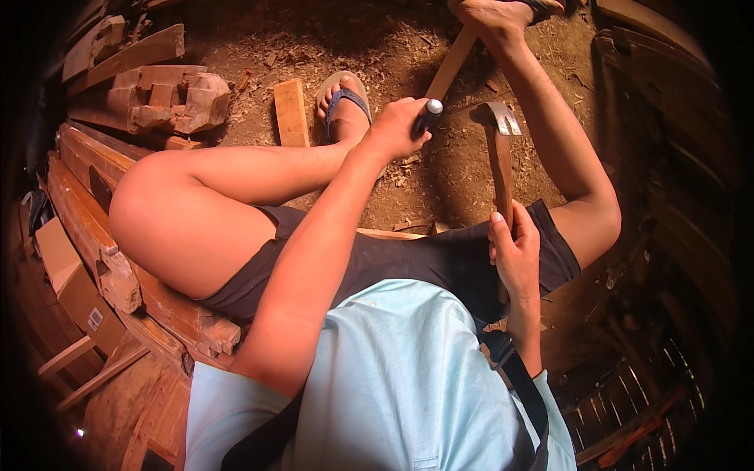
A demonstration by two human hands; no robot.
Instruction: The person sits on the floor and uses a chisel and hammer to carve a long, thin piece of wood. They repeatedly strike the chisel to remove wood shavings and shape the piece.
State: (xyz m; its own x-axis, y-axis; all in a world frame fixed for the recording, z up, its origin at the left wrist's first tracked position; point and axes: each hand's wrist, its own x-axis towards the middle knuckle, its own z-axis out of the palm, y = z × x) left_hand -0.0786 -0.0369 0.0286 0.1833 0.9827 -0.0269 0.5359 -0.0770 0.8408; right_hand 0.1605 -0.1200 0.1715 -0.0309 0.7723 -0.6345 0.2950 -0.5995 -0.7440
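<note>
My left hand is closed round the black handle of a chisel, its round metal cap turned up toward me; the blade is hidden below. To the right, my right hand grips the wooden handle of a claw hammer. The hammer stands head upward, its metal claw pointing right, apart from the chisel. A narrow wooden piece slopes from under my right foot down toward my left hand. Whether the chisel touches that wood cannot be made out.
A short light wood block lies beside my sandalled left foot. Shavings cover the dirt floor. Stacked timbers line the left side, with a cardboard box behind them. More dark timber stands at right.
</note>
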